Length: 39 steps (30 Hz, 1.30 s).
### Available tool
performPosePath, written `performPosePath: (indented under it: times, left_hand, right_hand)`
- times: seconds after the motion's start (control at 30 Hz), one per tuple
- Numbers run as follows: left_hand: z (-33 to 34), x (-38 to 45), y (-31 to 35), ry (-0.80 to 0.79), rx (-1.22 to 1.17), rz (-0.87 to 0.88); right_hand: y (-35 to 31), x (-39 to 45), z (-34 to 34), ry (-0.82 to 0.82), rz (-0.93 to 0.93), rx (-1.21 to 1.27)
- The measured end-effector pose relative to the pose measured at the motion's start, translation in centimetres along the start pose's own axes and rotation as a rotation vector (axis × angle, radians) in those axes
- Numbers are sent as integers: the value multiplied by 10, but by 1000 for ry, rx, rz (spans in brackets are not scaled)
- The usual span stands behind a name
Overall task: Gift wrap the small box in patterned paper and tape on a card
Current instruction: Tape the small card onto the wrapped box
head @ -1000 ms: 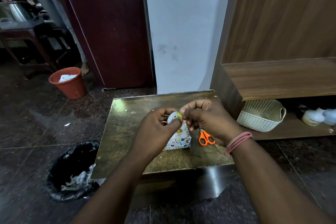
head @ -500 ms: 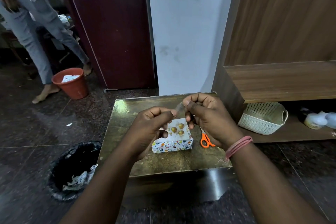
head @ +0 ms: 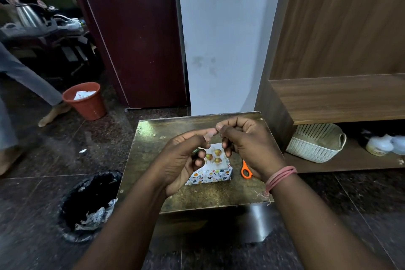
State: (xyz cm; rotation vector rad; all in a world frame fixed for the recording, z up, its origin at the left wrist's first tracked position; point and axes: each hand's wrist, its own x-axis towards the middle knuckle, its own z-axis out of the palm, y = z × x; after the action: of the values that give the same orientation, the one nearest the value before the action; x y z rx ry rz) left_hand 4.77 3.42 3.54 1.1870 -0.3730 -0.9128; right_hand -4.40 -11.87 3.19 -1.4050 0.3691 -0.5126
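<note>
i see the left hand (head: 179,160) and right hand (head: 247,144) pinching what may be clear tape (head: 210,134) above the wrapped box (head: 210,174); scissors (head: 246,171) just beside it.

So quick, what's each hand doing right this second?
Left hand: fingers curled, gripping the small tape roll, thumb on the clear tape strip.
Right hand: pinching the strip's free end above the pattern-wrapped box.
</note>
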Motion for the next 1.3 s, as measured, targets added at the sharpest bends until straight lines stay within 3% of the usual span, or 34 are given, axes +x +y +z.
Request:
performPosePath:
  times: [0.1,0.27,0.33,0.4,0.47,0.57,0.8,0.93,1.17,1.3]
  left_hand:
    - [0,1,-2,19,-18,-2]
    - [0,1,-1,-1,-85,-50]
    - [-3,2,0,-3,-124,-59]
    - [-6,4,0,-2,-166,-66]
    - [-9,6,-1,-2,-185,-73]
    - [-9,7,-3,-31,-180,-94]
    - [-12,6,-3,-69,-192,-99]
    - [-16,9,-2,-73,-252,-99]
    - [-16,14,-6,-76,-313,-120]
    - [-13,15,-9,-69,-372,-149]
  right_hand:
    - [-2,-2,1,18,-4,-108]
    - [2,6,-14,110,166,-125]
    - [12,11,-34,177,246,-466]
    - [22,12,-49,170,316,-911]
    - [31,9,-49,123,374,-1178]
    - [37,1,-40,95,458,-1255]
    - [55,3,-35,158,436,-1277]
    - [30,8,-38,96,518,-1086]
    - [-5,0,-42,-32,506,27]
    - [-19,-6,-37,-224,570,200]
